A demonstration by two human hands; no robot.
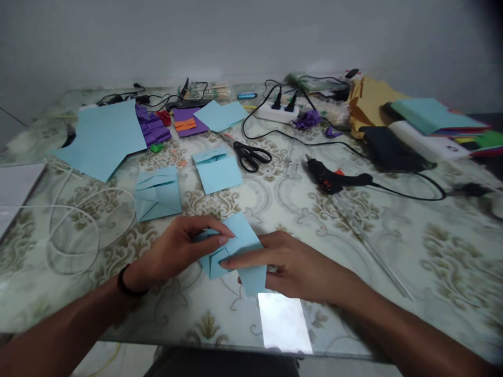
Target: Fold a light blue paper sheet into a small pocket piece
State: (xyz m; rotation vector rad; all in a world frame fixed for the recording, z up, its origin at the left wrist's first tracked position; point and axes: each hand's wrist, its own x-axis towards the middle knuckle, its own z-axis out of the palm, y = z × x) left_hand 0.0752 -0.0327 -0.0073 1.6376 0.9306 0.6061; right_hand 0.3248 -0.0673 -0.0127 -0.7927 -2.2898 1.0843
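Between my hands is a folded light-blue paper, tilted just above the patterned table near its front edge. My left hand pinches its left part, thumb and index finger together on the folds. From the right, my right hand grips the paper, with the index finger laid across its face and other fingers behind it. Beyond my left hand lies a folded blue paper pocket with crossing creases. Another folded blue paper lies farther back, beside black-handled scissors.
A black glue gun lies right of centre, near a clear stick. White cable loops at left. Large blue sheets, purple paper pieces and a power strip lie along the back. Stacked coloured paper sits at right.
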